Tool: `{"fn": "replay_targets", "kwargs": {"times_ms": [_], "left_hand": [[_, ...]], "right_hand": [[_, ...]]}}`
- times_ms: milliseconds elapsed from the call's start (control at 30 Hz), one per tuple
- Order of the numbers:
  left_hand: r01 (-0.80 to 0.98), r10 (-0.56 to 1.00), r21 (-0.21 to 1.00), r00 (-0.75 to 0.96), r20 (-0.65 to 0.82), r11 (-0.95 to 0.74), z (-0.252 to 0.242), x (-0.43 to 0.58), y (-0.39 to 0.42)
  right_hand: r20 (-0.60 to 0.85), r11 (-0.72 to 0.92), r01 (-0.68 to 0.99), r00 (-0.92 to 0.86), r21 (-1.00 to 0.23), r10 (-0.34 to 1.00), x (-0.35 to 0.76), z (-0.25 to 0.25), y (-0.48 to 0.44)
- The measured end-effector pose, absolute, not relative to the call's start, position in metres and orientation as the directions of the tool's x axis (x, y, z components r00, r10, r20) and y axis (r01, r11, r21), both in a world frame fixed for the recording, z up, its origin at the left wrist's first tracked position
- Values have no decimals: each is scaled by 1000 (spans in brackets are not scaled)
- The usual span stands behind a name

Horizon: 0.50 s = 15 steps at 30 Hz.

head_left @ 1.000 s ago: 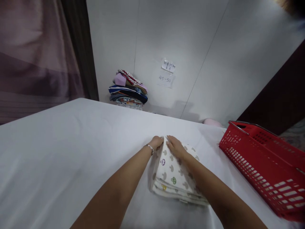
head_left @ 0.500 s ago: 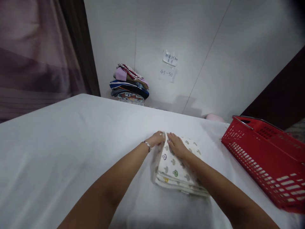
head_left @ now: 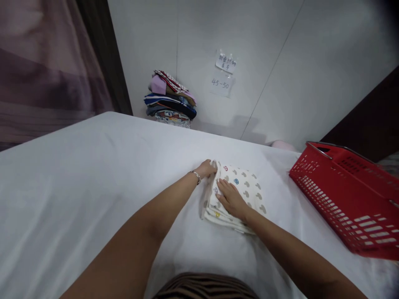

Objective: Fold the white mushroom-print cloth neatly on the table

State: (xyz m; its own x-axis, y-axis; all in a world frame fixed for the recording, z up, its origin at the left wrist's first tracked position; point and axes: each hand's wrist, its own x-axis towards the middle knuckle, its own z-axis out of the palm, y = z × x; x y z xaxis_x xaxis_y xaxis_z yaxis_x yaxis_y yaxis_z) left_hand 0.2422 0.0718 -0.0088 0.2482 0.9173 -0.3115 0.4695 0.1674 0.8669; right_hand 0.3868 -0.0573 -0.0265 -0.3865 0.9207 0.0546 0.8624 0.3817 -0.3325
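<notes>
A folded white cloth [head_left: 245, 187] printed with small grey, green and purple shapes lies on the white table [head_left: 93, 174]. My left hand [head_left: 206, 169], with a bracelet at the wrist, grips the cloth's far left corner, fingers curled on its edge. My right hand [head_left: 230, 198] lies flat on top of the cloth's near half, fingers stretched out and pressing down.
A red plastic basket [head_left: 346, 199] stands on the table at the right. A pile of folded coloured clothes [head_left: 170, 99] sits against the white wall at the back, next to two paper notes [head_left: 222, 74]. A curtain hangs at the left.
My right hand has slid from the cloth's far edge back toward me over its top. The left hand stays at the far corner. The camera has tilted down.
</notes>
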Motion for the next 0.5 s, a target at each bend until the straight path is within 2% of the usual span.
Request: {"fn": "replay_targets", "kwargs": {"times_ms": [267,367,500], "left_hand": [[510,914,835,202,-352,209,-14,236,45],[485,913,848,209,-350,214,-12,235,39],[407,926,889,210,-314,209,-11,236,34]], "right_hand": [[-11,318,835,-361,-449,933,379,-3,-78],[-3,362,817,-406,-449,914,374,5,-103],[21,419,820,-447,-390,894,368,3,-129]]}}
